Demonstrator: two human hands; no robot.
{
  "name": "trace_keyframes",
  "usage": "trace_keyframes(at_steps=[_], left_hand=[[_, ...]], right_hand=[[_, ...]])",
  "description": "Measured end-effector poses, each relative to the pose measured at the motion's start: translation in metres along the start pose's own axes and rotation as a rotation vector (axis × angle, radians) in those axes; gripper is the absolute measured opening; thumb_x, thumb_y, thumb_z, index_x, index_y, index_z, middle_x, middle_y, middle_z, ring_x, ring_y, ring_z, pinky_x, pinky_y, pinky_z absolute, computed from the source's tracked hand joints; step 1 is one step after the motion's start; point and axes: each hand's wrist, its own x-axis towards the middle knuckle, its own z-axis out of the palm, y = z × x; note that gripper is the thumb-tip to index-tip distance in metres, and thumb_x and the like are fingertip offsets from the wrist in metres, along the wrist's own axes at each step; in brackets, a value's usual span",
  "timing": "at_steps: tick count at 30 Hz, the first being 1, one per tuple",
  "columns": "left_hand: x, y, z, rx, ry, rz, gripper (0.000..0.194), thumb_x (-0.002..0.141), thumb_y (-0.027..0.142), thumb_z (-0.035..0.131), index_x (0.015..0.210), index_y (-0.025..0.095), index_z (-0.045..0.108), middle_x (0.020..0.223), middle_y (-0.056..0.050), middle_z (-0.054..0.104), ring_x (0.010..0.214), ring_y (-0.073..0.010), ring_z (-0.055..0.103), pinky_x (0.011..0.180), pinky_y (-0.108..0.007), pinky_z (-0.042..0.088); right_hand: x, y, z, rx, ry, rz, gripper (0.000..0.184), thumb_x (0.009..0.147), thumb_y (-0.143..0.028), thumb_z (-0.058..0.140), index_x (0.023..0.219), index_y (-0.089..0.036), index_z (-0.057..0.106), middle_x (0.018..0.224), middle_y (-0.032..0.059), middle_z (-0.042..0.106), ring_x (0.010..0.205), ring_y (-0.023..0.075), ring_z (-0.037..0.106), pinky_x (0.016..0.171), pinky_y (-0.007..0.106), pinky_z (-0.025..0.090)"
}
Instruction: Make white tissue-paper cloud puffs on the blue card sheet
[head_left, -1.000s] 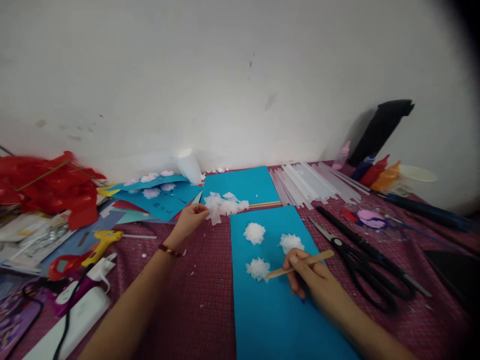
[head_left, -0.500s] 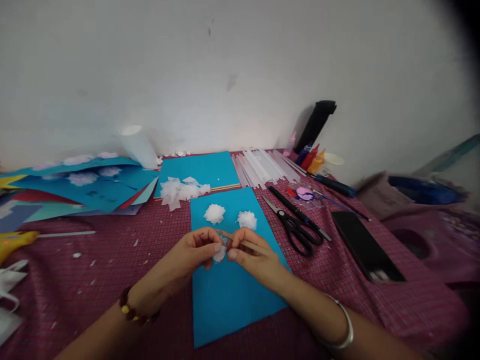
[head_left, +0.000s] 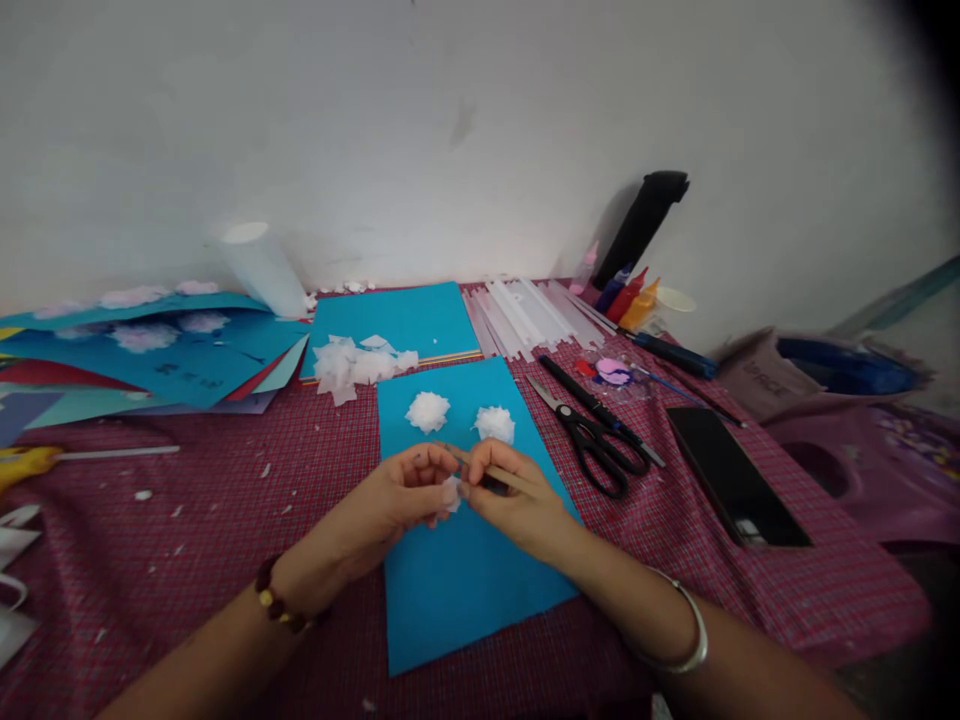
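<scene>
My left hand [head_left: 420,485] pinches a small piece of thin white paper [head_left: 451,494] between thumb and fingers. Close against it, my right hand [head_left: 514,495] is closed around a thin wooden stick [head_left: 510,480], whose tip reaches toward the left fingers. Both hands hover over a blue sheet of paper [head_left: 472,600]. Two ruffled white paper puffs sit on its upper part, a left puff [head_left: 427,411] and a right puff [head_left: 494,423]. My fingers partly hide the white piece and the stick's tip.
Torn white paper pieces [head_left: 356,365] lie behind the sheet. To the right are black-handled scissors [head_left: 592,440], a black pen-like tool [head_left: 585,395] and a phone [head_left: 735,475]. White strips [head_left: 525,315] and paint bottles [head_left: 630,300] stand toward the wall. A yellow glue gun [head_left: 30,465] lies left.
The view has tilted slightly, so the table things appear a little higher. My hands stay together, with the white piece turned and shifted slightly right between the fingers.
</scene>
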Motion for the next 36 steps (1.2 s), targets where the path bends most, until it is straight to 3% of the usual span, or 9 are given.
trace_keyframes(at_steps=[5, 8, 14, 17, 20, 24, 29, 33, 36], left_hand=[[0.001, 0.0, -0.01, 0.195, -0.025, 0.006, 0.025, 0.07, 0.03, 0.072, 0.09, 0.017, 0.062, 0.079, 0.002, 0.058, 0.066, -0.0092, 0.048, 0.06, -0.022, 0.037], [-0.001, -0.001, -0.013, 0.266, -0.026, 0.014, 0.018, 0.071, 0.03, 0.069, 0.08, 0.017, 0.062, 0.075, 0.002, 0.057, 0.069, -0.0111, 0.049, 0.064, -0.024, 0.037], [-0.004, -0.002, -0.012, 0.214, 0.062, 0.065, 0.017, 0.071, 0.028, 0.068, 0.068, 0.017, 0.055, 0.068, 0.004, 0.054, 0.056, -0.0073, 0.042, 0.053, -0.021, 0.034], [-0.007, 0.005, -0.018, 0.185, 0.136, 0.089, 0.018, 0.071, 0.028, 0.068, 0.068, 0.018, 0.054, 0.059, 0.006, 0.052, 0.049, -0.0062, 0.041, 0.047, -0.019, 0.032], [-0.008, 0.015, -0.032, 0.211, 0.233, 0.128, 0.019, 0.071, 0.03, 0.07, 0.068, 0.018, 0.055, 0.056, 0.006, 0.052, 0.047, -0.0058, 0.042, 0.046, -0.018, 0.031], [-0.004, 0.017, -0.053, 0.277, 0.331, 0.134, 0.019, 0.069, 0.032, 0.072, 0.066, 0.017, 0.06, 0.056, 0.005, 0.053, 0.048, -0.0057, 0.041, 0.048, -0.019, 0.032], [0.003, 0.007, -0.069, 0.361, 0.373, 0.126, 0.016, 0.068, 0.034, 0.073, 0.071, 0.019, 0.068, 0.062, 0.003, 0.058, 0.055, -0.0086, 0.045, 0.054, -0.021, 0.036], [0.004, 0.005, -0.074, 0.435, 0.372, 0.132, 0.015, 0.07, 0.034, 0.071, 0.076, 0.02, 0.069, 0.072, 0.001, 0.063, 0.065, -0.0122, 0.051, 0.063, -0.024, 0.04], [0.004, 0.005, -0.076, 0.452, 0.343, 0.119, 0.014, 0.073, 0.034, 0.068, 0.076, 0.02, 0.067, 0.068, 0.002, 0.059, 0.063, -0.011, 0.049, 0.061, -0.023, 0.038]], right_hand=[[-0.001, -0.001, 0.001, -0.111, -0.023, -0.033, 0.013, 0.072, -0.011, 0.057, 0.067, -0.021, 0.05, 0.065, -0.0053, 0.049, 0.061, 0.0109, 0.045, 0.057, 0.021, 0.037], [-0.002, -0.002, 0.003, -0.172, -0.043, -0.035, 0.014, 0.072, -0.009, 0.055, 0.067, -0.021, 0.049, 0.066, -0.0049, 0.049, 0.062, 0.011, 0.046, 0.058, 0.022, 0.038], [-0.005, -0.005, 0.003, -0.174, -0.078, -0.03, 0.013, 0.074, -0.012, 0.057, 0.068, -0.022, 0.05, 0.067, -0.0045, 0.052, 0.062, 0.0111, 0.049, 0.059, 0.023, 0.04], [-0.001, -0.004, -0.008, -0.056, -0.092, -0.013, 0.002, 0.081, -0.02, 0.058, 0.081, -0.022, 0.058, 0.078, -0.0015, 0.061, 0.066, 0.0116, 0.056, 0.062, 0.024, 0.045], [0.007, 0.001, -0.025, 0.083, -0.095, 0.019, 0.025, 0.091, -0.039, 0.05, 0.099, -0.02, 0.064, 0.076, 0.0011, 0.065, 0.059, 0.0117, 0.057, 0.057, 0.025, 0.046], [0.017, 0.006, -0.039, -0.014, -0.147, 0.069, 0.045, 0.09, -0.053, 0.046, 0.087, -0.017, 0.071, 0.064, 0.0007, 0.062, 0.052, 0.0104, 0.051, 0.051, 0.024, 0.041], [0.016, 0.008, -0.031, -0.092, -0.163, 0.1, 0.036, 0.083, -0.052, 0.059, 0.083, -0.018, 0.068, 0.068, 0.0007, 0.063, 0.054, 0.011, 0.054, 0.051, 0.024, 0.043], [0.014, 0.011, -0.027, -0.111, -0.138, 0.085, 0.032, 0.081, -0.05, 0.062, 0.08, -0.019, 0.065, 0.067, 0.0002, 0.061, 0.055, 0.0117, 0.053, 0.051, 0.025, 0.044], [0.015, 0.014, -0.028, -0.101, -0.14, 0.072, 0.029, 0.083, -0.048, 0.061, 0.081, -0.019, 0.064, 0.068, 0.0001, 0.06, 0.057, 0.012, 0.054, 0.053, 0.025, 0.045]])
